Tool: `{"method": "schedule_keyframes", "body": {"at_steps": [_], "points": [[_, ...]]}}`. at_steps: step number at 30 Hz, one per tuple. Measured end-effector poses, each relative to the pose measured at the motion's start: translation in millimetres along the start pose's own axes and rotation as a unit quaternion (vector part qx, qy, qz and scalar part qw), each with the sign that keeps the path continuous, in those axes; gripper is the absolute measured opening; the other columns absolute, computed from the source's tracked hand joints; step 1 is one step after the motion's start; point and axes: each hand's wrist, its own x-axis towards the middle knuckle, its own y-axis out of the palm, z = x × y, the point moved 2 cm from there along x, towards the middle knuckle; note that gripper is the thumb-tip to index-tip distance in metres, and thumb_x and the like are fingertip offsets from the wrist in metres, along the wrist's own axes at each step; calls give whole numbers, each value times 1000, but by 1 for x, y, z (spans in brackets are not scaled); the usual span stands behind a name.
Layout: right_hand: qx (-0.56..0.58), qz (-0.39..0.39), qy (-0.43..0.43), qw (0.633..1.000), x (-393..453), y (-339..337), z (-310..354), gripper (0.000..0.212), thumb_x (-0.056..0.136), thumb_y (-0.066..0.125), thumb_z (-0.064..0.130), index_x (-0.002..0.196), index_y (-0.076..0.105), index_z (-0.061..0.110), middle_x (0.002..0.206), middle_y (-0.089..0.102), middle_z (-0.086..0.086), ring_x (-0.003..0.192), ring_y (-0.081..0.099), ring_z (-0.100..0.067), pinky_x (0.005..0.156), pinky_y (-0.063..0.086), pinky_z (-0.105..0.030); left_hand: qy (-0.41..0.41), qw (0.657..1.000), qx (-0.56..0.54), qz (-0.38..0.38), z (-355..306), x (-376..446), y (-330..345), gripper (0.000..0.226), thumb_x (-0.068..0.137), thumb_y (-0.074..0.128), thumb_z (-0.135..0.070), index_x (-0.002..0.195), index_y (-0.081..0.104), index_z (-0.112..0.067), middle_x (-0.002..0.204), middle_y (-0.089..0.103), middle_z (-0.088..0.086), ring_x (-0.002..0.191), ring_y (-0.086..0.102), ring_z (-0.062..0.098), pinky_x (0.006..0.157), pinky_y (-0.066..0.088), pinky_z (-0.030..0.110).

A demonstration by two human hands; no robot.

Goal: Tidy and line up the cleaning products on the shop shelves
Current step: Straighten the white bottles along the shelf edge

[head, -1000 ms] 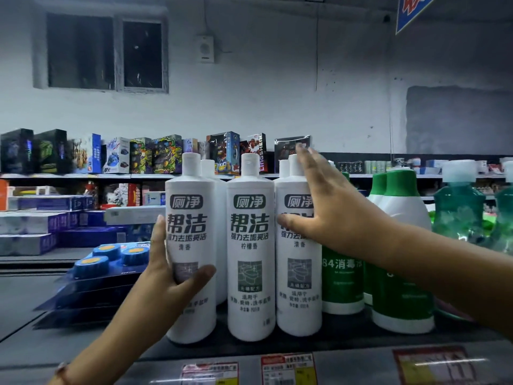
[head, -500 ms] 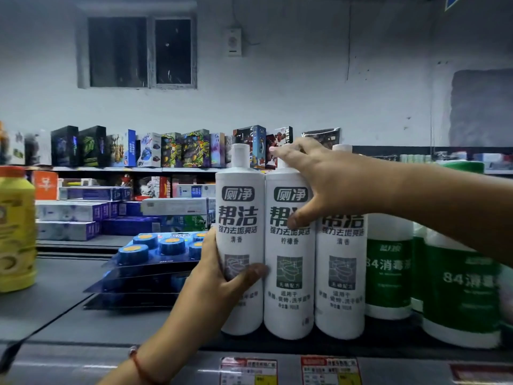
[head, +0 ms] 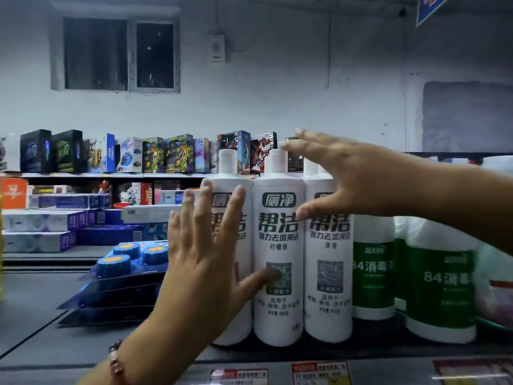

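Note:
Three tall white cleaner bottles stand side by side at the shelf front: left bottle [head: 244, 323], middle bottle [head: 279, 245], right bottle [head: 329, 273]. More white caps show behind them. My left hand [head: 206, 259] is spread flat with straight fingers in front of the left bottle, thumb reaching across to the middle bottle's label. My right hand [head: 352, 179] hovers with fingers stretched over the upper part of the right bottle, thumb near its label. Neither hand holds anything. Green-and-white 84 disinfectant bottles [head: 373, 273] stand to the right.
A stack of blister packs with blue round blocks [head: 125, 262] lies left of the bottles. The shelf edge [head: 388, 370] carries price tags. Boxed goods [head: 172, 154] fill a shelf unit behind. A pale bag [head: 497, 287] sits at far right.
My left hand has let go of the left white bottle and spread flat in front of it. My right hand has released the bottle tops and straightened its fingers.

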Motion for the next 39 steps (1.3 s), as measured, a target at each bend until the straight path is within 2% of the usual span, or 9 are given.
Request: {"method": "schedule_keyframes", "body": {"at_steps": [3,6,8,11,19,26,29,32,39], "points": [[80,-21,91,992,-8,4,-16,129,65,69,75,158,-10,33,169,1,5,153,9,-12,122,11,-30,131,986,97,26,-15,15,6,125,61,65,-82,161,13,-28,167,1,22,152,-4,47,115,6,73],[169,17,198,965,-12,21,-24,135,67,72,71,157,-18,27,166,19,-4,147,34,-23,119,27,-35,164,975,135,65,-19,19,18,134,51,71,-83,160,20,-26,166,7,23,152,1,47,115,7,69],[216,13,214,953,-14,32,-29,127,69,78,64,160,-1,24,151,49,-3,125,58,-21,108,45,-36,166,973,146,70,-19,18,22,132,51,65,-85,160,20,-26,166,7,23,152,2,47,114,8,68],[267,-13,206,941,-16,40,-37,77,71,86,45,135,48,23,111,71,5,90,70,-6,79,58,-25,161,974,142,67,-18,18,23,129,52,62,-81,160,20,-26,167,4,22,152,5,47,114,9,64],[351,-37,187,917,-21,47,-37,77,76,84,35,140,43,25,102,67,17,77,69,8,58,49,-5,152,976,134,81,-18,17,22,130,50,71,-78,159,24,-25,166,7,22,151,13,43,116,10,59],[226,-32,193,954,-32,43,-23,85,81,72,56,148,30,25,119,63,8,97,63,-5,77,46,-17,152,976,136,75,-25,14,19,133,48,80,-76,158,29,-21,165,11,25,151,12,38,116,11,55],[100,-6,173,980,-39,33,-16,87,86,68,56,152,24,21,138,58,-1,118,58,-16,97,45,-29,150,975,144,75,-31,13,12,115,56,81,-72,151,44,-17,161,24,28,149,20,43,115,15,55],[39,-3,143,989,-52,22,-16,91,88,65,56,158,18,21,157,39,1,140,41,-15,115,34,-34,154,977,138,56,-48,19,2,81,79,59,-66,143,55,-16,150,44,25,143,35,46,116,24,59],[-26,-26,103,994,-97,-11,-58,72,89,63,56,150,40,26,152,46,5,135,45,-12,113,35,-30,133,980,89,120,-121,47,-9,76,87,30,-67,149,43,-24,144,54,13,132,53,33,107,43,48]]}}
